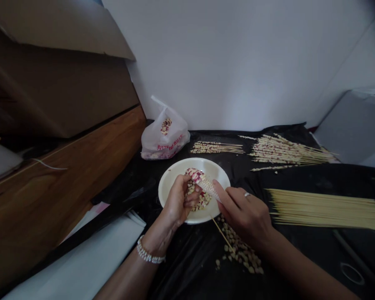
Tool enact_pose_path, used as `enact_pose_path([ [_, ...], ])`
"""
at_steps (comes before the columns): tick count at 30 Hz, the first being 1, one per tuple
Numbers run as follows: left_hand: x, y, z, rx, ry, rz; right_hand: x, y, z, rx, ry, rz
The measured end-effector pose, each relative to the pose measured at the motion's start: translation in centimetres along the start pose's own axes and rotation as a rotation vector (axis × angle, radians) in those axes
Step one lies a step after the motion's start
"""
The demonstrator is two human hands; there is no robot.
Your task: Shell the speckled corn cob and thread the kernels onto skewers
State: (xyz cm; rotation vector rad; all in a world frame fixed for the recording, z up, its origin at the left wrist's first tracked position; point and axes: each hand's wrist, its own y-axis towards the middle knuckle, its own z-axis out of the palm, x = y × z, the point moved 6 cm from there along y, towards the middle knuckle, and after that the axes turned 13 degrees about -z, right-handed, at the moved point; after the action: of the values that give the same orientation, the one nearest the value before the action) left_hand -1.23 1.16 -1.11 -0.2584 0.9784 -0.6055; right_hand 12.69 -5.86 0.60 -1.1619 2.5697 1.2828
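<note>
Both of my hands hold a corn cob point(203, 180) tilted above a white bowl point(167, 181). Red and pale kernels cover its upper end, while the lower part looks pale. My left hand point(178, 200), wearing a beaded bracelet, is closed at the cob's upper left with curled fingers. Around the lower right end my right hand point(245, 208), with a ring, is wrapped. Loose corn kernels point(202, 202) lie in the bowl below. A thin wooden skewer point(222, 234) slants from the bowl's near rim toward small pale pieces point(245, 254) on the black plastic sheet.
Behind the bowl stands a white plastic bag point(167, 143) with red print. Threaded skewers lie in a small bundle point(217, 147) and a larger pile point(287, 152). Bare skewers point(328, 208) are at right. A cardboard box point(59, 83) rises at left, a white wall point(237, 62) behind.
</note>
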Motion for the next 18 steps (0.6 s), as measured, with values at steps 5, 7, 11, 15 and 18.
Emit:
enact_pose_path([
  [5,0.1,0.05,-0.41,-0.069,-0.026,0.0,0.22,0.22,-0.15,-0.007,-0.007,-0.006],
  [7,0.12,0.1,-0.44,-0.097,-0.004,0.023,0.24,0.33,-0.16,-0.026,0.031,0.021],
  [11,-0.03,0.06,-0.31,-0.108,0.021,0.095,0.14,0.4,-0.22,-0.062,0.082,0.067],
  [15,-0.08,-0.09,-0.05,-0.057,0.014,0.083,-0.15,0.21,-0.13,-0.027,0.039,0.06],
  [18,-0.12,-0.18,0.05,-0.044,0.027,0.062,-0.33,0.07,-0.13,-0.006,-0.005,0.036],
])
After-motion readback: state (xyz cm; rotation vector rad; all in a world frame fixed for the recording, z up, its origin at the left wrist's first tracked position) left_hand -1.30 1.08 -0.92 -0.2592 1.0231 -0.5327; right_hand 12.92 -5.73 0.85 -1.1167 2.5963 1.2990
